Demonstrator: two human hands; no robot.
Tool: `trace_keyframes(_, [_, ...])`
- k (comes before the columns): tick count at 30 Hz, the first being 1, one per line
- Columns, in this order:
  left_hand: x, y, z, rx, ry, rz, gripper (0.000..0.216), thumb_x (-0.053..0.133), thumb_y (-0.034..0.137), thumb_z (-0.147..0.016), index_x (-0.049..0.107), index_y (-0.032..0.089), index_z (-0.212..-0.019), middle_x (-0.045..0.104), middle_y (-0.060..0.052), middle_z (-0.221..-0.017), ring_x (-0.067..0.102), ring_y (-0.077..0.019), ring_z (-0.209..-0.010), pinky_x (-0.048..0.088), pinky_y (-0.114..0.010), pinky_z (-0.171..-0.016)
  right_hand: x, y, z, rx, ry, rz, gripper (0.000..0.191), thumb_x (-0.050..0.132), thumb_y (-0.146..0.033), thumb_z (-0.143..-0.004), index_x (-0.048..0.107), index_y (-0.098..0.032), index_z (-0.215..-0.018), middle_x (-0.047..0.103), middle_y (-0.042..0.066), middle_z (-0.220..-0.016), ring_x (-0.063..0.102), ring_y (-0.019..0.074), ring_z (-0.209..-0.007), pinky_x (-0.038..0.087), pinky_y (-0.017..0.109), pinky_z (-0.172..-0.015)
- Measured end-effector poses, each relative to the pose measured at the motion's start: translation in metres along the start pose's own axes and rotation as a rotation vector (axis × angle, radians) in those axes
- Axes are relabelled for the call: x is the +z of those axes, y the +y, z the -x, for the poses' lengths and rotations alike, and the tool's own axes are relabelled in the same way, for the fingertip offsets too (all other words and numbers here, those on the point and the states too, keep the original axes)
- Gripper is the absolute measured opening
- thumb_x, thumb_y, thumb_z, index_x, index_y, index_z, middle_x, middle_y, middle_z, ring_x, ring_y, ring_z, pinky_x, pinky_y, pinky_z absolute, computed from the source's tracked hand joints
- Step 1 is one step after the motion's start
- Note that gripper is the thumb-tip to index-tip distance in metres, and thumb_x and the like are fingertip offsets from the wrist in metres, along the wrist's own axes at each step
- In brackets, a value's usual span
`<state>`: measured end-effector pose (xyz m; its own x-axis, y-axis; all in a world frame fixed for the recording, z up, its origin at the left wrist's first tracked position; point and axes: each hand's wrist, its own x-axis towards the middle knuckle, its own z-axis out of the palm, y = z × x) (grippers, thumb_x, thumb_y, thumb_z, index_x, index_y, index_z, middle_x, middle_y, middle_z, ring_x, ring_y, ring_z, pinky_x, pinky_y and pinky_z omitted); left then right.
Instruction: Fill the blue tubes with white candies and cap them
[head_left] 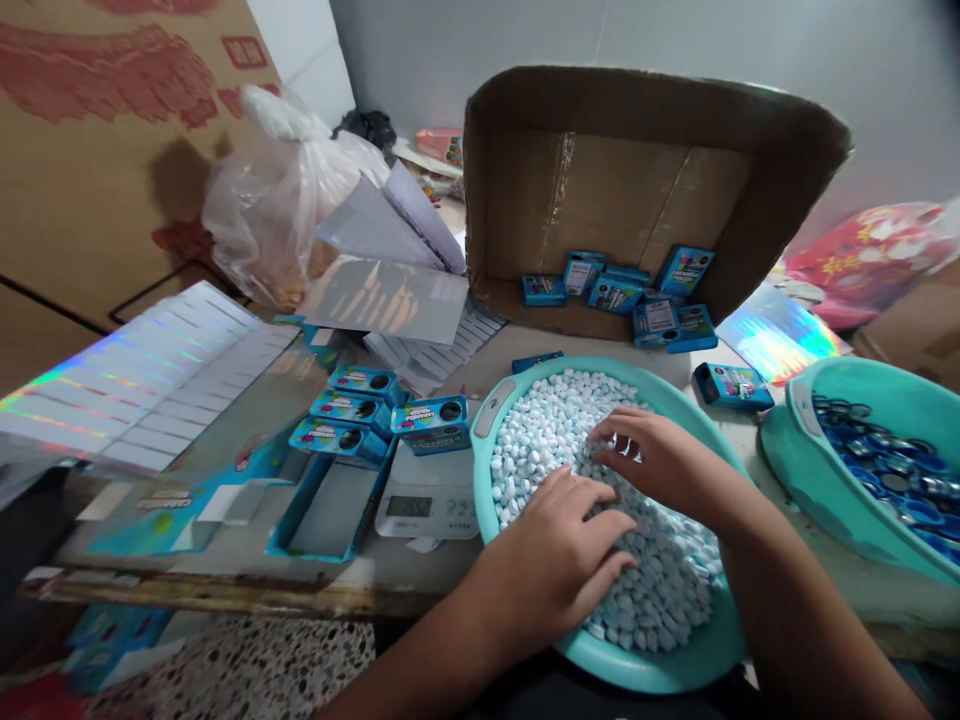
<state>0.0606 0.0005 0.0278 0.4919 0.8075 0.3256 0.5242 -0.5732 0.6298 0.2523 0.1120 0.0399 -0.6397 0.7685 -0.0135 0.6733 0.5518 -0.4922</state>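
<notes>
A turquoise basin (487, 505) is heaped with small white-and-blue wrapped candies (660, 590). My left hand (566, 555) rests palm down over the candies, fingers spread and slightly bent. Farther back in the same basin, my right hand (656, 455) touches the candies with curved fingers that have gaps between them; nothing held shows in it. Left of the basin is a digital scale (427, 508) with a small blue candy box (430, 425) standing on it. Beside the scale, an open blue display box (319, 510) has several small candy boxes (345, 408) at its back end.
Behind the basin, a cardboard carton (600, 190) lies on its side with several blue boxes (615, 292) inside. A second turquoise basin (795, 480) at right holds shiny blue pieces (892, 465). Printed sheets (172, 370) and a plastic bag (277, 200) occupy the left.
</notes>
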Motion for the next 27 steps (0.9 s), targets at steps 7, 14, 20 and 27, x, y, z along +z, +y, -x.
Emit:
trace_keyframes(7, [-0.035, -0.021, 0.015, -0.018, 0.583, -0.369, 0.027, 0.062, 0.01, -0.089, 0.065, 0.024, -0.112, 0.066, -0.006, -0.124, 0.058, -0.0225, -0.123, 0.034, -0.052, -0.119, -0.002, -0.008, 0.001, 0.029, 0.029, -0.015, 0.009, 0.063, -0.024, -0.094, 0.071, -0.022, -0.099, 0.068, 0.005, -0.1, 0.064, 0.0223, -0.091, 0.051, 0.037, -0.082])
trace_keyframes(14, [-0.054, -0.088, 0.002, -0.514, 0.592, -0.68, 0.029, 0.066, 0.046, -0.09, 0.074, 0.019, -0.1, 0.069, -0.014, -0.108, 0.058, -0.0349, -0.106, 0.047, -0.052, -0.095, -0.004, -0.013, -0.001, -0.05, 0.169, -0.085, 0.014, 0.06, -0.031, -0.097, 0.067, -0.024, -0.108, 0.065, 0.008, -0.112, 0.063, 0.0254, -0.103, 0.055, 0.041, -0.086])
trace_keyframes(20, [-0.081, -0.074, 0.027, -0.319, 0.646, -0.693, 0.014, 0.064, 0.028, -0.092, 0.072, 0.021, -0.084, 0.064, -0.006, -0.088, 0.061, -0.0235, -0.088, 0.048, -0.042, -0.09, -0.002, -0.007, 0.0, -0.103, 0.255, -0.037, 0.014, 0.063, -0.034, -0.097, 0.067, -0.025, -0.107, 0.065, 0.01, -0.116, 0.062, 0.029, -0.11, 0.052, 0.05, -0.094])
trace_keyframes(27, [-0.12, -0.059, 0.106, -0.293, 0.76, -0.832, 0.014, 0.075, 0.019, -0.081, 0.071, 0.022, -0.095, 0.062, -0.008, -0.102, 0.062, -0.0258, -0.092, 0.05, -0.046, -0.092, 0.002, -0.011, 0.002, -0.098, 0.248, -0.009, 0.011, 0.064, -0.03, -0.097, 0.067, -0.025, -0.107, 0.064, 0.01, -0.12, 0.06, 0.0303, -0.115, 0.05, 0.052, -0.098])
